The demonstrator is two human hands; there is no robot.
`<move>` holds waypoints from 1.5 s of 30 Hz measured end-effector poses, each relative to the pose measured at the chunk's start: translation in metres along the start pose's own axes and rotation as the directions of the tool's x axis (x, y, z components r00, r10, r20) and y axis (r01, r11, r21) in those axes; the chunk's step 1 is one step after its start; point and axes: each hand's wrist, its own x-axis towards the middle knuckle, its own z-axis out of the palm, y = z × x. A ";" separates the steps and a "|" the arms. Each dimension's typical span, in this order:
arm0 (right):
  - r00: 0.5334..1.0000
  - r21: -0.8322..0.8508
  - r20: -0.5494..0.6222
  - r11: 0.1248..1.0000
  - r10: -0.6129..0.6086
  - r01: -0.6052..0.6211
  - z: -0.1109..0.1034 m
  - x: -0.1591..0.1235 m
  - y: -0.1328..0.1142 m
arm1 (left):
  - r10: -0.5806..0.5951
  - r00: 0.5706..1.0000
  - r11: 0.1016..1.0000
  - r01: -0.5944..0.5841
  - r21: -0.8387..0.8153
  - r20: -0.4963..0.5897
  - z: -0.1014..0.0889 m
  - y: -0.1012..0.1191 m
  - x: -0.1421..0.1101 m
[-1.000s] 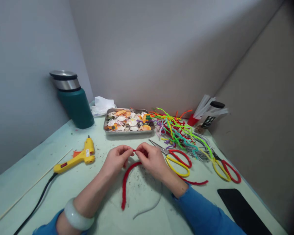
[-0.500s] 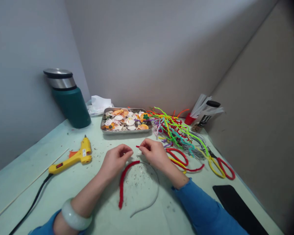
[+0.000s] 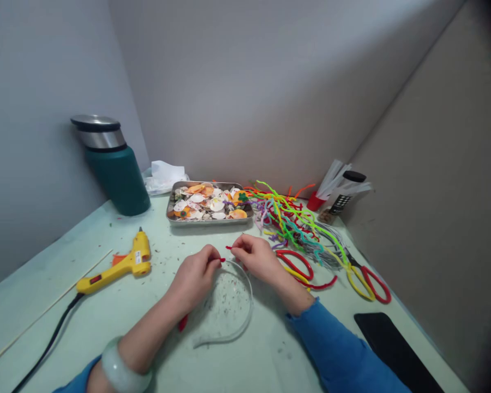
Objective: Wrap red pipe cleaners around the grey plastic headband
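My left hand [image 3: 194,278] pinches a thin, pale headband [image 3: 249,308] near the top of its curve. Red fuzzy wrapping covers the headband's left half; a bit of its end [image 3: 222,260] peeks out at my fingertips and its lower tip [image 3: 183,323] shows below my wrist. The rest of the wrapping is behind my hand. Between the closed fingertips of my right hand [image 3: 256,255] is a red pipe cleaner [image 3: 228,248], with only a short tip showing. The two hands are apart, just above the table.
A yellow glue gun [image 3: 126,265] and a thin stick [image 3: 45,314] lie left. Behind stand a green bottle [image 3: 118,177] and a metal tray [image 3: 208,222] of shells. Pipe cleaners [image 3: 286,213], scissors [image 3: 372,281], a jar [image 3: 341,199] and a black flat object [image 3: 393,346] are right.
My left hand has closed on the headband, which has lifted and shifted left. My right hand still pinches the red pipe cleaner in nearly the same place.
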 end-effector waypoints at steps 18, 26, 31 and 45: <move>0.934 0.663 0.344 0.680 0.094 -0.312 -0.001 -0.003 -0.006 | -0.217 0.959 0.628 0.279 -0.726 0.180 -0.007 0.014 -0.002; 0.942 0.622 0.325 0.732 0.082 -0.278 0.002 -0.007 -0.009 | -0.185 0.966 0.621 0.258 -0.740 0.181 -0.008 0.014 -0.002; 0.965 0.555 0.255 0.806 0.070 -0.205 0.004 -0.008 -0.010 | -0.143 0.965 0.541 0.261 -0.800 0.218 -0.008 0.009 -0.001; 0.967 0.406 0.176 0.909 -0.183 0.098 -0.003 -0.008 -0.008 | -0.120 0.948 0.495 0.316 -0.810 0.297 -0.013 0.010 -0.003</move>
